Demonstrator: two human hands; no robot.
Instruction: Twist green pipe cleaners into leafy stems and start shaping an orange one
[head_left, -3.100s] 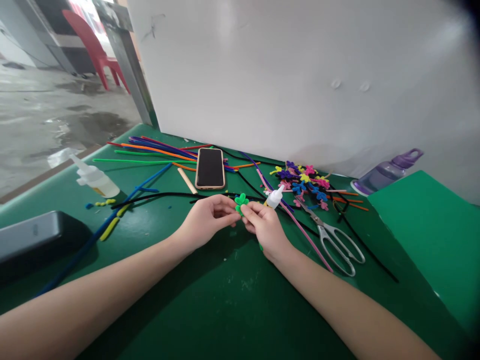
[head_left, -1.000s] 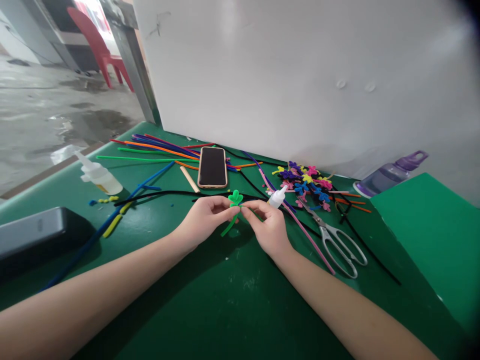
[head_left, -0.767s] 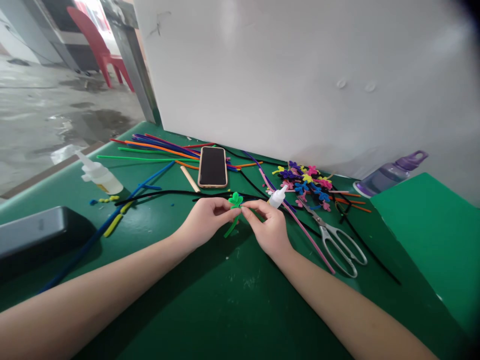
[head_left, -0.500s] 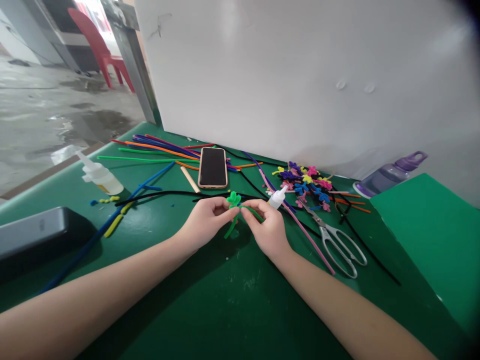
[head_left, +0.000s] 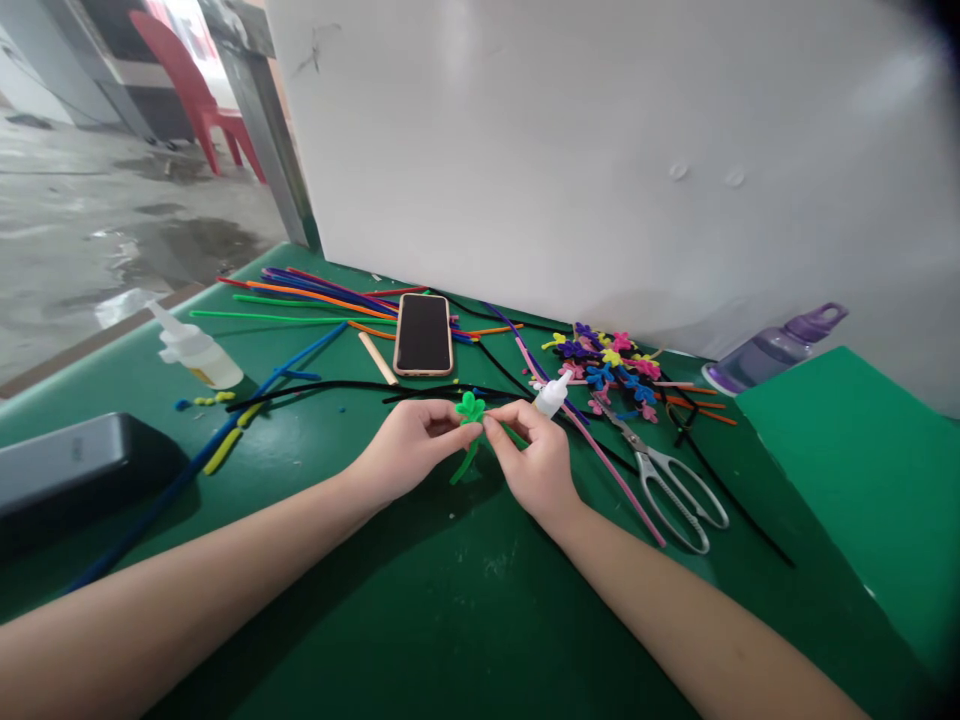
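Observation:
Both my hands meet over the green table. My left hand pinches a green pipe-cleaner flower just below its looped petals. My right hand pinches the same piece from the right, fingers closed on its stem. The stem's free end hangs down between the two hands. A small white glue bottle lies just beyond my right hand's knuckles.
Behind the hands lie a phone, a wooden stick, loose coloured pipe cleaners and a pile of finished small flowers. Scissors lie at the right, a bigger glue bottle at the left, a dark case at far left, a purple bottle by a raised green block.
The green flower has stayed pinched between both hands; the fingers have shifted slightly around the stem, which now hangs down between them. Nothing else on the table has moved.

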